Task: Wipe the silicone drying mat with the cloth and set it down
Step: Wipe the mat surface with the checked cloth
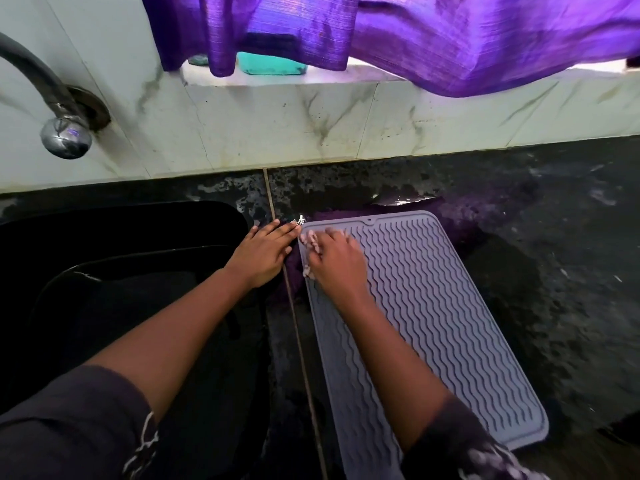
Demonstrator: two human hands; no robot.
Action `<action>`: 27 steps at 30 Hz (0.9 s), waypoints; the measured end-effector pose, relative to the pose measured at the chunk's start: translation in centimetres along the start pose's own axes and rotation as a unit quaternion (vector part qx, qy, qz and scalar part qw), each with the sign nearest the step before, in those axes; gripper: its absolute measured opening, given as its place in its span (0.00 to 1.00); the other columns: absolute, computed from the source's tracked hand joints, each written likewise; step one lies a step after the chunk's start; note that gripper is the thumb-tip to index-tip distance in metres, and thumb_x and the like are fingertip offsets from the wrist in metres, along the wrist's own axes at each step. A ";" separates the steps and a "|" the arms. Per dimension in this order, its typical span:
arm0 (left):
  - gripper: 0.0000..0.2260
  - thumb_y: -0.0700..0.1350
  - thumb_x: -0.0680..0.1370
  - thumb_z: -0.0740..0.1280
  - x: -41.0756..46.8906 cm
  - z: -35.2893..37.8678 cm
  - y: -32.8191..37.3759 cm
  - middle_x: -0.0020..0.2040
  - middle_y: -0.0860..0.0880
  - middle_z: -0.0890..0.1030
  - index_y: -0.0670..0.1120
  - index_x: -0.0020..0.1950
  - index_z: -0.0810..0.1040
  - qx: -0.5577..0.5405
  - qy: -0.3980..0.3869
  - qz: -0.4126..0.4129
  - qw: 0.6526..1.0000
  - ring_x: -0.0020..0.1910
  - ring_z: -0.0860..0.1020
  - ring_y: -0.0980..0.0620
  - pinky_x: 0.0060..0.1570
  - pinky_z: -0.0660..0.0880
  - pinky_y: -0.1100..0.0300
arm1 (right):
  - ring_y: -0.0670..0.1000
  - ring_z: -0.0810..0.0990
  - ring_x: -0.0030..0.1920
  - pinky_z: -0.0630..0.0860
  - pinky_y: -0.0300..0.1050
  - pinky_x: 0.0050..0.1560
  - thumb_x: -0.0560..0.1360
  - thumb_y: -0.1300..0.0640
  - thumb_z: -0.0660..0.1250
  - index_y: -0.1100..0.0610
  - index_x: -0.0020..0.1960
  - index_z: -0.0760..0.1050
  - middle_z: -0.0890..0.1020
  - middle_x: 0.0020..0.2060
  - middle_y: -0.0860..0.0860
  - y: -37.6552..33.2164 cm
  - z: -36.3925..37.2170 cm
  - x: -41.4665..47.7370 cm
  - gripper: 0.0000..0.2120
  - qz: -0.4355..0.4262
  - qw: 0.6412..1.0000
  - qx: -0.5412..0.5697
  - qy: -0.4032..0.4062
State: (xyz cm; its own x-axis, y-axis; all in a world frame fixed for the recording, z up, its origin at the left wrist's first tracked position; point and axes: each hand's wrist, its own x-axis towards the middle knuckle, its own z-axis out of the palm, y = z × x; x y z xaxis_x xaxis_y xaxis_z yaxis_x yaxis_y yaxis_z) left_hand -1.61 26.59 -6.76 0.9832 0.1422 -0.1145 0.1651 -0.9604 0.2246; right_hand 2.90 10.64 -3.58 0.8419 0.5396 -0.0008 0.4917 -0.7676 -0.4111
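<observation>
On the dark wet counter, your grey ribbed silicone mat (433,323) lies flat beside the black sink (121,271). Your right hand (334,263) presses a pale bunched cloth (310,244) on its far-left corner; the left hand (265,252), open and empty, rests just beside (the mat may slide).

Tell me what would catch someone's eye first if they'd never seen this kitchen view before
The bright purple curtain hanging across the top grabs attention first, billowing over the pale marble sill. Below it, on the wet black counter, lies the grey silicone drying mat with wavy ridges. The right hand presses a small pale cloth at the mat's far left corner, while the left hand rests flat beside it, near the dark sink.
</observation>
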 end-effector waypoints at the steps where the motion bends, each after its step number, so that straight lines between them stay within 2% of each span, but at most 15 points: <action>1: 0.23 0.48 0.83 0.51 0.0 0.0 0.1 0.78 0.57 0.54 0.55 0.78 0.52 -0.001 0.000 -0.002 1.000 0.77 0.52 0.52 0.74 0.49 0.48 | 0.59 0.68 0.63 0.65 0.55 0.60 0.77 0.47 0.56 0.53 0.66 0.69 0.72 0.65 0.54 -0.2 0.9 0.8 0.19 -0.001 0.999 -0.039 0.003; 3: 0.23 0.48 0.83 0.51 0.0 0.0 0.1 0.78 0.57 0.54 0.55 0.78 0.53 0.005 -0.001 -0.002 1.000 0.77 0.52 0.52 0.74 0.49 0.48 | 0.62 0.64 0.66 0.62 0.58 0.63 0.76 0.46 0.56 0.52 0.68 0.66 0.69 0.68 0.54 -0.2 2.1 1.3 0.22 -0.003 0.996 -0.092 0.000; 6: 0.23 0.48 0.83 0.51 -0.1 0.1 0.2 0.78 0.56 0.54 0.54 0.78 0.53 0.011 0.002 -0.003 1.000 0.77 0.52 0.51 0.73 0.50 0.47 | 0.62 0.63 0.67 0.63 0.57 0.62 0.76 0.47 0.57 0.53 0.68 0.65 0.69 0.68 0.54 0.9 1.9 -0.3 0.23 -0.027 0.994 -0.105 -0.007; 10: 0.23 0.49 0.83 0.50 0.2 0.1 0.1 0.78 0.56 0.53 0.55 0.78 0.52 0.013 -0.008 -0.005 1.000 0.77 0.51 0.51 0.74 0.50 0.46 | 0.62 0.60 0.70 0.66 0.57 0.64 0.77 0.48 0.57 0.55 0.71 0.61 0.65 0.71 0.55 0.9 0.4 -7.0 0.24 -0.045 0.989 -0.120 -0.071; 12: 0.23 0.49 0.83 0.50 0.1 0.1 0.2 0.78 0.56 0.53 0.55 0.78 0.51 0.012 -0.011 -0.006 1.000 0.77 0.51 0.51 0.73 0.50 0.46 | 0.59 0.66 0.66 0.68 0.53 0.62 0.78 0.48 0.58 0.55 0.70 0.64 0.69 0.68 0.54 1.2 -0.4 -9.0 0.23 -0.056 0.988 -0.119 -0.087; 15: 0.23 0.49 0.83 0.50 0.0 0.0 0.3 0.78 0.56 0.53 0.55 0.78 0.51 0.013 -0.014 -0.004 1.000 0.77 0.51 0.51 0.73 0.49 0.46 | 0.51 0.72 0.55 0.69 0.45 0.54 0.79 0.49 0.58 0.54 0.62 0.71 0.76 0.58 0.53 0.8 -2.1 -6.7 0.15 -0.037 0.998 -0.021 -0.051; 17: 0.23 0.49 0.83 0.50 -0.1 0.1 0.3 0.78 0.56 0.52 0.55 0.78 0.51 0.012 -0.013 -0.006 1.000 0.77 0.50 0.51 0.73 0.49 0.46 | 0.55 0.69 0.62 0.67 0.49 0.59 0.79 0.48 0.56 0.54 0.66 0.68 0.72 0.64 0.53 0.6 -1.3 -3.4 0.19 -0.020 1.000 -0.017 -0.004; 19: 0.23 0.49 0.83 0.50 -0.1 0.2 0.4 0.78 0.56 0.52 0.54 0.78 0.51 0.013 -0.009 -0.007 1.000 0.77 0.51 0.51 0.73 0.49 0.46 | 0.61 0.62 0.69 0.60 0.56 0.66 0.78 0.46 0.54 0.55 0.70 0.64 0.66 0.71 0.54 0.3 0.5 -1.2 0.24 -0.003 0.997 -0.073 -0.005; 21: 0.23 0.49 0.83 0.50 -0.1 0.3 0.4 0.78 0.56 0.53 0.54 0.78 0.51 0.021 -0.005 -0.007 1.000 0.77 0.51 0.51 0.73 0.50 0.46 | 0.63 0.60 0.70 0.57 0.58 0.68 0.78 0.45 0.54 0.56 0.72 0.61 0.64 0.72 0.56 0.4 1.8 -0.7 0.26 0.010 0.994 -0.111 -0.019; 24: 0.23 0.49 0.83 0.49 -0.1 0.2 0.5 0.78 0.56 0.52 0.54 0.78 0.50 0.029 -0.003 -0.011 1.000 0.77 0.51 0.51 0.73 0.50 0.46 | 0.63 0.58 0.71 0.59 0.58 0.68 0.78 0.45 0.54 0.56 0.72 0.60 0.64 0.72 0.55 1.3 1.4 -2.9 0.26 -0.013 0.993 -0.118 -0.025; 27: 0.23 0.50 0.83 0.49 -0.1 0.1 0.7 0.78 0.56 0.52 0.54 0.78 0.50 0.030 -0.011 -0.013 0.999 0.77 0.51 0.51 0.73 0.50 0.46 | 0.63 0.56 0.72 0.61 0.59 0.67 0.79 0.47 0.54 0.56 0.73 0.58 0.62 0.73 0.56 1.5 0.3 -8.0 0.25 -0.021 0.991 -0.111 -0.066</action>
State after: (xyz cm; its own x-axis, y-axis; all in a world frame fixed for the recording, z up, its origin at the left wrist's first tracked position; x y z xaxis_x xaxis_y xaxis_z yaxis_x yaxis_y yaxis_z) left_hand -1.57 25.91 -6.66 0.9767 0.1618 -0.1410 0.1840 -0.9695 0.1621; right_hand -3.11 5.24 -4.45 0.7903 0.6023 -0.1126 0.5749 -0.7925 -0.2035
